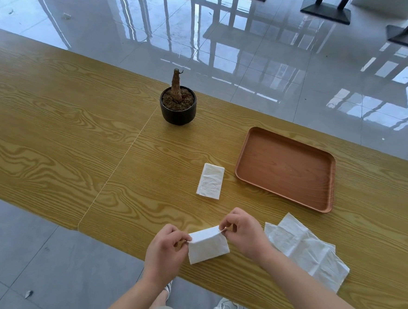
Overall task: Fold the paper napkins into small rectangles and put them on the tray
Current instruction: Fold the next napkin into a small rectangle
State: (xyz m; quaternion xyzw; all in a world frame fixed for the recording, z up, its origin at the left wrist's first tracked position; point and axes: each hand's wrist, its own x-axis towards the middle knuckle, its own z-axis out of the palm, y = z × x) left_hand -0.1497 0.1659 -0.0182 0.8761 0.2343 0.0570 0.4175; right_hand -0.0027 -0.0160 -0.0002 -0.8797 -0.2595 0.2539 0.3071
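Note:
A white paper napkin (208,246), folded into a rectangle, is held just above the table's near edge. My left hand (166,250) pinches its upper left corner and my right hand (244,232) pinches its upper right corner. A second folded napkin (210,181) lies flat on the table further away, left of the tray. The brown wooden tray (286,168) sits to the right with nothing in it. Unfolded white napkins (309,251) lie in a loose pile on the table to the right of my right hand.
A black pot with a bare brown stem (178,104) stands near the far edge of the wooden table (79,133). A seam runs across the table left of my hands. Glossy floor tiles and black table bases lie beyond.

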